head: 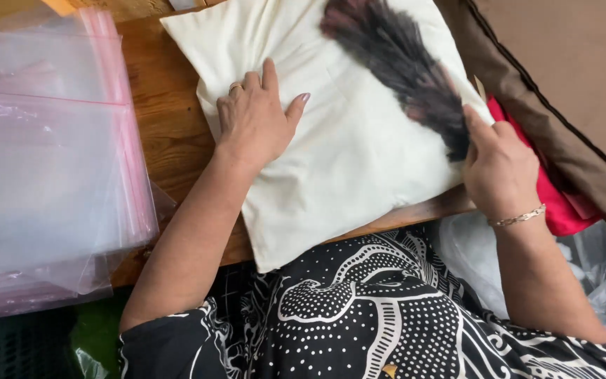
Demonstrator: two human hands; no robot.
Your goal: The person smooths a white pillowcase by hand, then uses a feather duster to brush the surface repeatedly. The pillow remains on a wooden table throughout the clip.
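Observation:
A cream cushion cover (pixel 345 154) with a dark feather print (pixel 405 67) lies on a wooden table (pixel 170 133). My left hand (pixel 255 116) presses flat on the cover's left part, fingers spread, a ring on one finger. My right hand (pixel 497 167) grips the cover's right edge near the lower end of the feather print; a thin bracelet circles its wrist.
A stack of clear plastic bags with pink zip strips (pixel 50 161) lies at the left. Brown fabric with dark piping (pixel 562 84) and red cloth (pixel 555 203) sit at the right. A crumpled clear plastic bag (pixel 597 267) hangs below the right edge. My patterned black-and-white clothing (pixel 359 316) fills the foreground.

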